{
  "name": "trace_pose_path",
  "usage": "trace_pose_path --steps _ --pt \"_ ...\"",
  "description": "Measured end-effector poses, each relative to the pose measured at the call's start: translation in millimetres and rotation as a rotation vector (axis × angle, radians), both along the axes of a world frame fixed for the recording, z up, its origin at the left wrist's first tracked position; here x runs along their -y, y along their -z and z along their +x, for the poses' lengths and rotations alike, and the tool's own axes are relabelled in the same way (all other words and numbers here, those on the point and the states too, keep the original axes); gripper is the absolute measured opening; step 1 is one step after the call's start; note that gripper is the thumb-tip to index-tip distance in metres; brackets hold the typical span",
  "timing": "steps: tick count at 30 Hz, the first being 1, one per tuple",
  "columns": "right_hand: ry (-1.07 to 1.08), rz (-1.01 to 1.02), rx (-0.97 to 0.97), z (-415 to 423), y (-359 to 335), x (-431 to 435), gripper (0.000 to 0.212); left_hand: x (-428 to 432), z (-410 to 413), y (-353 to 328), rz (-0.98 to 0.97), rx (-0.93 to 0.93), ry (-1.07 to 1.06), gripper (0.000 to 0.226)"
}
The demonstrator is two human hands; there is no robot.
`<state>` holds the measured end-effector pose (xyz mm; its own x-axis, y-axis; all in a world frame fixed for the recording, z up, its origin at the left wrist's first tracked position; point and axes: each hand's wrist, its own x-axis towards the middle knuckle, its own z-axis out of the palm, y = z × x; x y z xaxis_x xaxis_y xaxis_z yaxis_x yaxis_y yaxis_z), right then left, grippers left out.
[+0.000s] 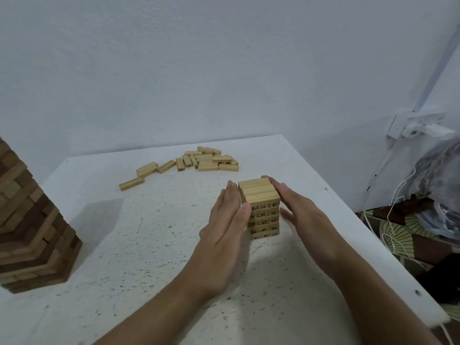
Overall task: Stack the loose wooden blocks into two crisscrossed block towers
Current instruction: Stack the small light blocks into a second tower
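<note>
Two hands flat against small numbered tower (pixel 261 207) in centre-right of frame, on white table (pixel 149 245). Left hand (pixel 224 227) fingers straight, pressing its left face; right hand (pixel 302 215) fingers straight along right face, nothing gripped. Loose blocks (pixel 206 159) piled above tower near table's far edge, few strays trailing left. Taller brown-and-tan tower (pixel 32 232) at left edge of frame.

I hold my left hand (pixel 225 220) and right hand (pixel 302 215) flat on edge, palms facing, fingers (pixel 232 195) straight and together.
</note>
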<state>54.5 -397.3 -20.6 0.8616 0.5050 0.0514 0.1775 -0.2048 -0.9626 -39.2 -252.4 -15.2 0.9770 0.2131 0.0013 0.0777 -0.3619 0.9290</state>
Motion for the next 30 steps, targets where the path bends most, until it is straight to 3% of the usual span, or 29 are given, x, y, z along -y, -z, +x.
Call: trace_pose_path --steps 4,14,24,30 --pt "-0.022 0.028 0.006 0 -1 -2 0.064 1 0 -2 0.004 0.011 0.017 0.052" --pt "-0.057 0.092 -0.010 3 6 -3 0.061 1 0 -2 0.023 0.033 0.050 0.043" --pt "-0.008 0.116 0.016 4 7 -3 0.063 0 0 -3 0.025 0.026 0.043 0.047" --pt "0.175 0.112 0.251 2 -6 -5 0.047 -18 -4 -12 0.014 0.082 -0.071 0.051"
